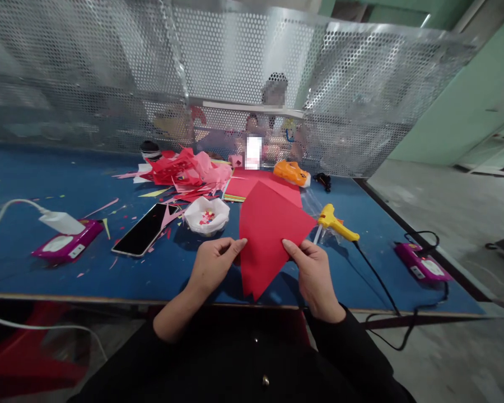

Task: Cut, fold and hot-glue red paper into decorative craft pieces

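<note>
Between my two hands a sheet of red paper (269,240) is held up over the front of the table, its lower end narrowing to a notched point. My left hand (214,260) pinches its left edge, thumb on the near face. On the opposite edge my right hand (315,271) grips it the same way. The fingers behind the paper are partly hidden. A stack of coloured paper with red on top (281,182) lies just behind. To the left stands a white bowl-like holder (205,215) with small red and yellow scraps in it.
Red and pink paper scraps (180,170) pile up at the back left. A phone (143,232) lies left, near a purple power strip (69,243). On the right are a yellow glue gun (336,223), an orange packet (292,172) and another purple power strip (422,263). A perforated metal screen (243,50) stands behind.
</note>
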Available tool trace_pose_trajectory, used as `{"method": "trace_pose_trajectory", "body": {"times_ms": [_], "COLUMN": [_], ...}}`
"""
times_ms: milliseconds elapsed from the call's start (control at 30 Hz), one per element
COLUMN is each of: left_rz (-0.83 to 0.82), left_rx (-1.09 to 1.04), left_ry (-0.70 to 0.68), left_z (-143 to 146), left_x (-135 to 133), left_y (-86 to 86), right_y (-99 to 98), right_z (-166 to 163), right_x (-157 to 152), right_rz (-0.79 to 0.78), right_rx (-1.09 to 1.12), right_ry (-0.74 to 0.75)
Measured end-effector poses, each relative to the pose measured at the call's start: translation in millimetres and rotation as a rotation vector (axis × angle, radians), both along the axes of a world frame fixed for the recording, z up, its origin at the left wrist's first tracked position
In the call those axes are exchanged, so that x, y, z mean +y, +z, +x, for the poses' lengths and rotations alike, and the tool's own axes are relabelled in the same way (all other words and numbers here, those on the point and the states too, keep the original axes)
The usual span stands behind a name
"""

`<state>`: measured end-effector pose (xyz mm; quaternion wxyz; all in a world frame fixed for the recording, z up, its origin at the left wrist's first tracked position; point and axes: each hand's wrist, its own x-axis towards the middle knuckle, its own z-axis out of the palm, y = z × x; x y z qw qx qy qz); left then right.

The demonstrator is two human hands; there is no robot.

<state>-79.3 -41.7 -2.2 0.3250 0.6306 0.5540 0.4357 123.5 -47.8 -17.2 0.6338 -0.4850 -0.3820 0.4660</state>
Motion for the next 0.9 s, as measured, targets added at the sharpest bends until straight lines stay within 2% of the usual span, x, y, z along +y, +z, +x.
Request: {"method": "trace_pose_trajectory", "body": {"times_ms": [100,167,233,300,533,733,833,900], "left_rz": [0.11,0.193,0.239,0.224,0.185,0.182,0.233,0.287], "left_rx": [0.104,0.258,0.645,0.786,0.88,0.852,0.78,0.712], "left_ry": [0.188,0.309,0.319,0.296,0.264,0.269,0.291,0.305], "left_z": [-15,-28,-40,-49,-59,-70,-68,-59], "left_x": [6,13,19,25,46,72,69,56], "left_y": [0.5,1.8,3.2,4.1,5.4,4.2,6.2,8.7], "right_y": [-0.3,-1.6,-4.2,-7.7,-18.1,-21.7,-21.8,-20.2], "right_z": [4,5,5,3,2,2,1,1], "right_x": [3,5,6,6,10,9,9,9], "right_rz": [0.006,0.007,0.001,-0.009,-0.037,-0.06,-0.058,-0.05], "right_rx": [0.035,0.053,0.065,0.073,0.106,0.125,0.119,0.103], "right_ry": [-0.063,-0.079,-0.078,-0.071,-0.049,-0.027,-0.027,-0.037]}}
